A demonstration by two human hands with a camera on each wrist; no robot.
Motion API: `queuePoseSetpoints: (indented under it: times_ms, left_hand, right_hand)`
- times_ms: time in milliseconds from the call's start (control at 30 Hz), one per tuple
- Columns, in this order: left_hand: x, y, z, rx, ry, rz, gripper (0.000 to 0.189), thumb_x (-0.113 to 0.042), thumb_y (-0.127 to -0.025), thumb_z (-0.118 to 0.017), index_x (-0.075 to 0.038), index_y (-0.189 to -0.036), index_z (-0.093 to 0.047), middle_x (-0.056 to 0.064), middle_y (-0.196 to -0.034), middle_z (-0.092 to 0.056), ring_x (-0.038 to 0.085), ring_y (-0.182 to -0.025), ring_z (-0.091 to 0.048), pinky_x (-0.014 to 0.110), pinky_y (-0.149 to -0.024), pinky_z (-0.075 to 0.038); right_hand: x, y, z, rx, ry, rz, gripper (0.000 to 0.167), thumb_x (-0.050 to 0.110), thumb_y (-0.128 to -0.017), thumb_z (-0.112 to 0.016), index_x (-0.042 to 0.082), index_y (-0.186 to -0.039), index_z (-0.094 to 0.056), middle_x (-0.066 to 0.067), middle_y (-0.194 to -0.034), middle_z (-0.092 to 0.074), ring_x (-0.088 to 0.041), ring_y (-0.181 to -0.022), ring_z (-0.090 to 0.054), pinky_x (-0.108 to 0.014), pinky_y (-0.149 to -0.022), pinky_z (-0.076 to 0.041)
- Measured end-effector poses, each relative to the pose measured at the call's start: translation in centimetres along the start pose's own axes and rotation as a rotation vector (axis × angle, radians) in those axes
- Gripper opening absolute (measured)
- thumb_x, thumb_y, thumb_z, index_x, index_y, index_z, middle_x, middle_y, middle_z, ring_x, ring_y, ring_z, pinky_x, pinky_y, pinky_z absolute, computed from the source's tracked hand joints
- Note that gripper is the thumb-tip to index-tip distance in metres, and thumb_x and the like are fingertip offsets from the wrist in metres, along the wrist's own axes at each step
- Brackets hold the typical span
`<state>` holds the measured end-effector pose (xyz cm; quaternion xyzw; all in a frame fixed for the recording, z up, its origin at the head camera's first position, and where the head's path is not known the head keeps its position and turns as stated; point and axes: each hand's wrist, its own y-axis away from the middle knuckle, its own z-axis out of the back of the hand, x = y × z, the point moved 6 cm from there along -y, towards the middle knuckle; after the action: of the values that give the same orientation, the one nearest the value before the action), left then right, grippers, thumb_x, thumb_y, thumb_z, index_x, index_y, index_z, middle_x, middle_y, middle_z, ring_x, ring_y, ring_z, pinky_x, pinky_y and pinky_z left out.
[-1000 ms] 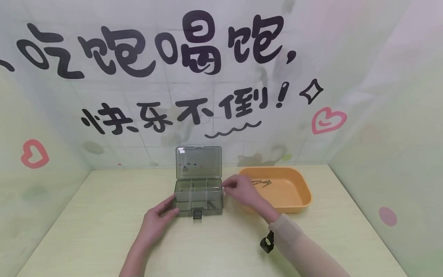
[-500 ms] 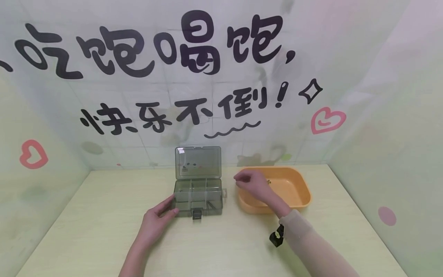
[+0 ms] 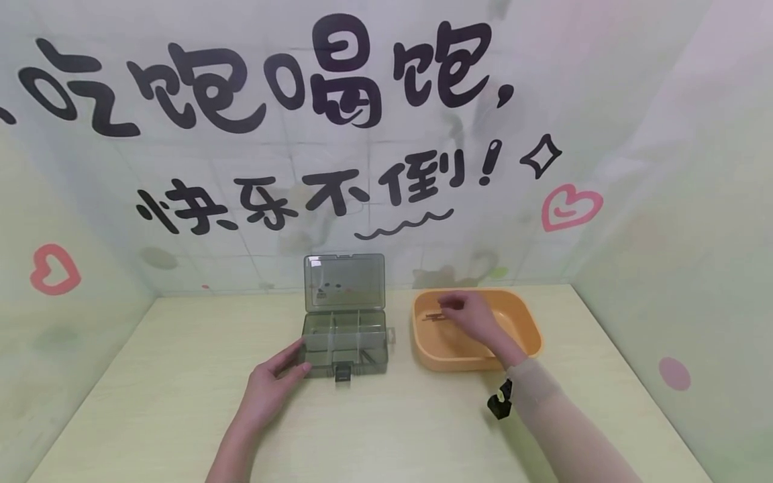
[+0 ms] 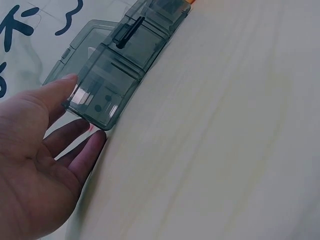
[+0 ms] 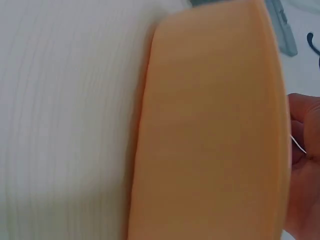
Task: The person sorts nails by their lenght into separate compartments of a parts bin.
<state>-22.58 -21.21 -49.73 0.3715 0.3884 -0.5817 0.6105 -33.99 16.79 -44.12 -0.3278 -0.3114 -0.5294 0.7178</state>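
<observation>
Glossy, see-through plastic, that box [image 3: 344,341] of yours! Your tray [image 3: 459,363] was smooth plastic, your fasteners [image 3: 433,317] looked metal, your sleeve [image 3: 568,416] matt cloth, your tabletop [image 3: 392,429] smooth, wood-grained.

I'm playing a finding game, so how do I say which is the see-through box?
Find the pale table below the big black writing. Toward its back, left of the orange tray, the left hand touches the box. Unlike the tray, it is gray and see-through, with dividers and a raised lid.
</observation>
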Motion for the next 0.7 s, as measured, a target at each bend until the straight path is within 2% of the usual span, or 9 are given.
queuePoseSetpoints:
  times_ms: [133, 300, 400, 700]
  left_hand:
    - [-0.1, 0.0, 0.0, 0.003, 0.004, -0.002, 0.059, -0.029, -0.1, -0.07, -0.01, -0.152, -0.05, 0.019, -0.152, -0.049, 0.04, -0.139, -0.047, 0.053, -0.116, -0.036]
    - [-0.1, -0.1, 0.0, 0.007, 0.013, -0.006, 0.059, -0.03, -0.1, -0.07, -0.01, -0.152, -0.05, 0.019, -0.152, -0.05, 0.04, -0.139, -0.047, 0.053, -0.116, -0.035]
    - [0.0, -0.2, 0.0, 0.005, 0.012, -0.007, 0.059, -0.03, -0.1, -0.07, -0.01, -0.151, -0.051, 0.019, -0.151, -0.05, 0.04, -0.139, -0.047, 0.052, -0.116, -0.036]
    - [0.1, -0.1, 0.1, -0.001, 0.012, 0.013, 0.06, -0.03, -0.099, -0.071, -0.01, -0.151, -0.05, 0.019, -0.151, -0.05, 0.04, -0.14, -0.046, 0.053, -0.117, -0.034]
  right_hand:
    - [-1.2, 0.1, 0.9, -0.02, 0.045, 0.02, 0.022, 0.001, -0.095, -0.066, -0.007, -0.114, -0.073, -0.017, -0.109, -0.074, -0.034, -0.103, -0.069, -0.043, -0.086, -0.06]
    - [-2.6, -0.1, 1.6, -0.017, 0.067, -0.051, 0.022, 0.001, -0.097, -0.065, -0.007, -0.116, -0.072, -0.021, -0.114, -0.072, -0.037, -0.108, -0.067, -0.048, -0.092, -0.057]
    - [-2.9, -0.3, 1.7, -0.023, 0.101, -0.058, 0.02, -0.002, -0.096, -0.066, -0.009, -0.114, -0.072, -0.023, -0.113, -0.072, -0.038, -0.106, -0.067, -0.049, -0.091, -0.058]
    - [-3.2, -1.0, 0.7, -0.009, 0.21, 0.03, 0.016, -0.007, -0.09, -0.069, -0.012, -0.106, -0.073, -0.025, -0.103, -0.073, -0.038, -0.096, -0.07, -0.047, -0.084, -0.06]
